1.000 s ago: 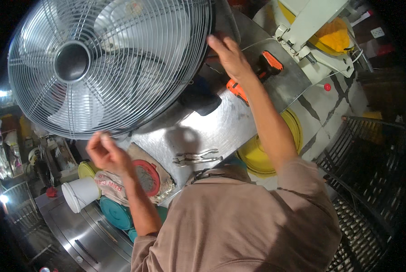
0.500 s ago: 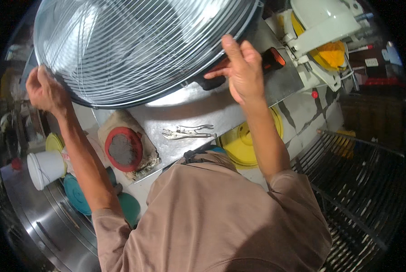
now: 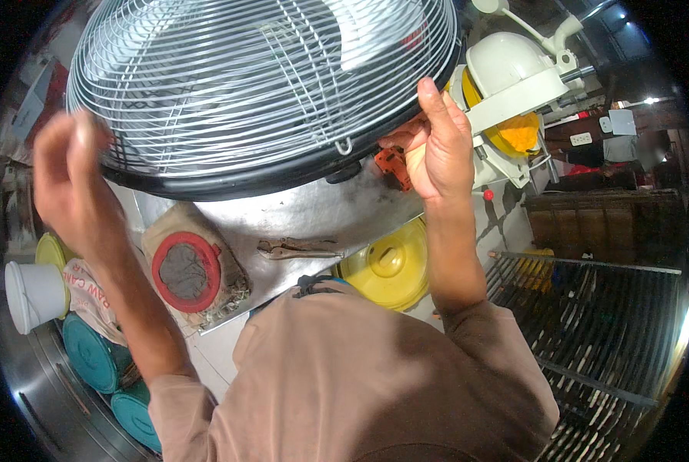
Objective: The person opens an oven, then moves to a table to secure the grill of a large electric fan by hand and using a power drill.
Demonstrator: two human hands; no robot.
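A large fan with a silver wire guard and black rim stands tilted before me at the top of the view. My right hand grips its right edge, thumb on the front of the rim and fingers behind. Beside the left edge, my left hand is smeared by motion; whether its fingers touch the rim cannot be made out. Below the fan, a pair of locking pliers lies on the shiny metal table. An orange and black object shows partly behind the rim near my right hand.
A cloth sack with a red ring sits at the table's left. Teal lidded tubs and a white bucket stand at left. A yellow lid, a black slatted rack and a cream-coloured machine are at right.
The fan's guard has tipped, showing more of its black lower rim. My left hand has shifted at the left edge and blurred. My right hand now wraps the rim more closely. The view has shifted.
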